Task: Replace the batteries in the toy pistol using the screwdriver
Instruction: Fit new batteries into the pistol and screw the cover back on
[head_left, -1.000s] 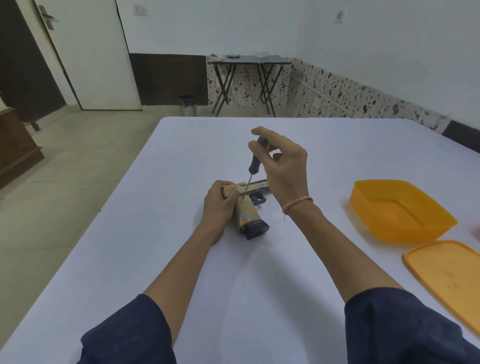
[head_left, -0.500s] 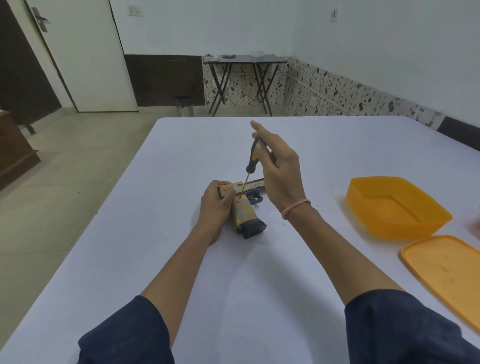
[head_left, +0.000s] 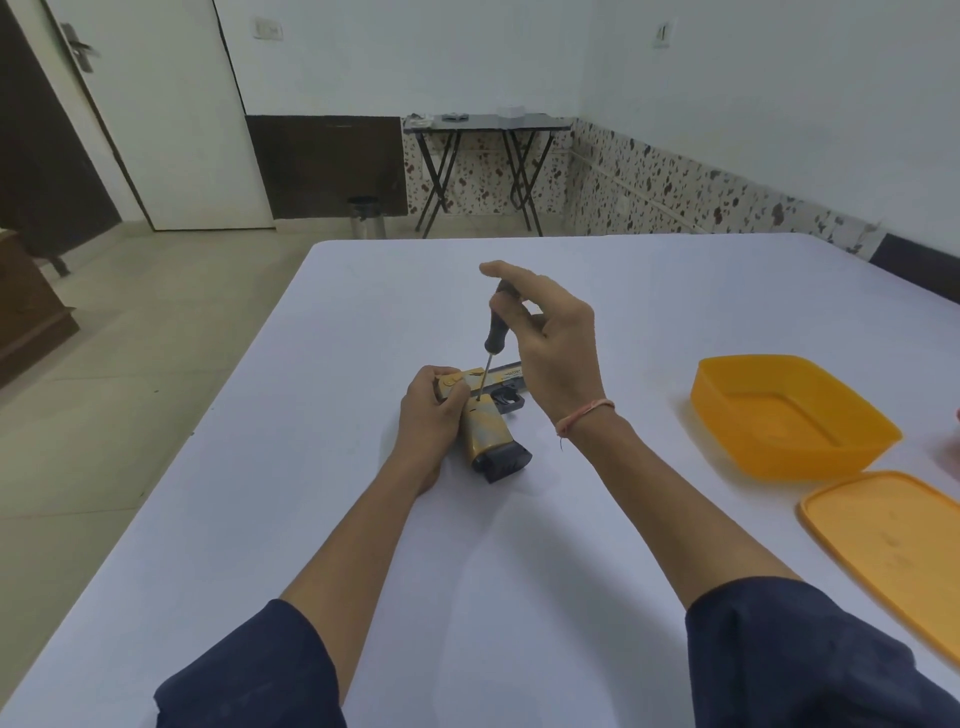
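The left hand (head_left: 431, 410) curls round the rear of the pistol (head_left: 488, 431) and pins it flat on its side on the tabletop (head_left: 311, 467), near the middle, grip pointing towards the person and barrel running off to the right. The screwdriver (head_left: 496, 332) stands almost upright, its tip on the yellow grip just beside the left thumb. The screw itself is too small to make out. The right hand (head_left: 556, 353) pinches the top of the black handle between thumb and bent fingers, with the forefinger stretched out loose above it.

This looks like work on the screw of the battery cover. To do it well, the left hand should press down hard so the pistol cannot twist. The shaft should stay square to the grip, with steady downward pressure while the fingers roll the handle, or the tip may slip out and chew the head. A freed screw is small and could roll, and the open yellow box (head_left: 810, 457) at right is a likely place for it. Its lid (head_left: 893, 545) lies nearer, just beside it.

The tabletop is pale and plain. Beyond it, from the left, are dark wooden furniture (head_left: 26, 312), a white door (head_left: 171, 114), a small metal bin (head_left: 366, 215), a dark folding table (head_left: 483, 124) and a speckled wall skirting.
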